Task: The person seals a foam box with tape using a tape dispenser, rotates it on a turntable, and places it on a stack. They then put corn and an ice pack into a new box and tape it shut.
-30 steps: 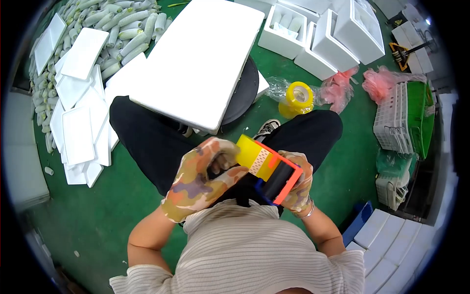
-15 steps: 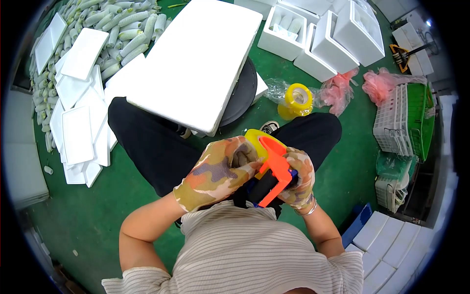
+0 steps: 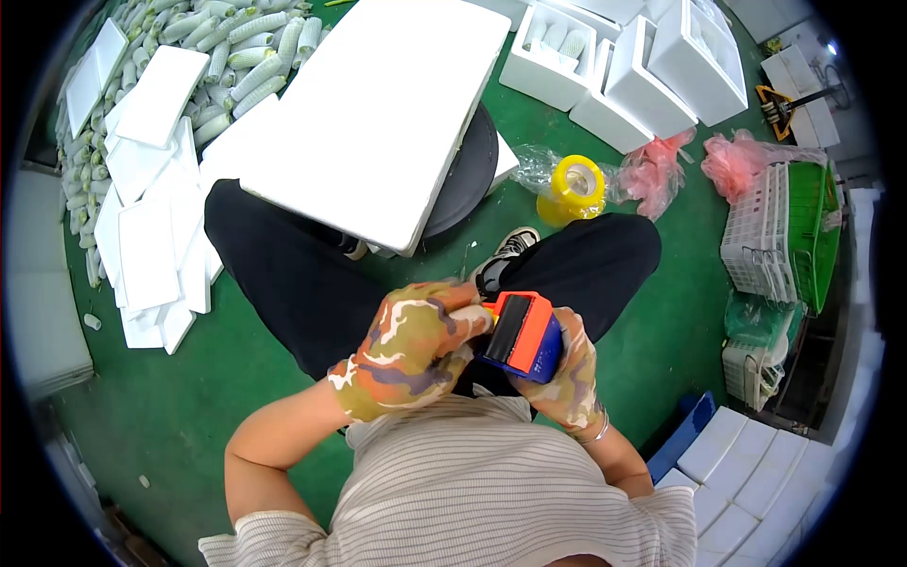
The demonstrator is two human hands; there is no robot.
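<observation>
An orange and blue tape dispenser point(image 3: 525, 335) with a black roller is held in front of my body, over my lap. My right hand point(image 3: 571, 378), in a camouflage glove, is wrapped round its right side. My left hand point(image 3: 408, 348), gloved alike, is curled against its left side, fingers and thumb closed at the orange edge. A little yellow shows between the left fingertips and the dispenser; the rest of the tape roll there is hidden. Beyond my knees a large white foam box point(image 3: 378, 113) rests beside a round black object point(image 3: 470, 180).
Yellow tape rolls point(image 3: 577, 184) stand on the green floor, by clear and pink plastic bags point(image 3: 658, 175). White foam boxes point(image 3: 628, 85) sit at the back right. Foam lids point(image 3: 148, 255) and a heap of netted corn cobs point(image 3: 255, 57) lie left. Crates point(image 3: 756, 231) stand right.
The dispenser has been turned, so its black roller and blue side now face up toward me. The yellow roll has gone from view. My left hand has rolled over, its back now showing.
</observation>
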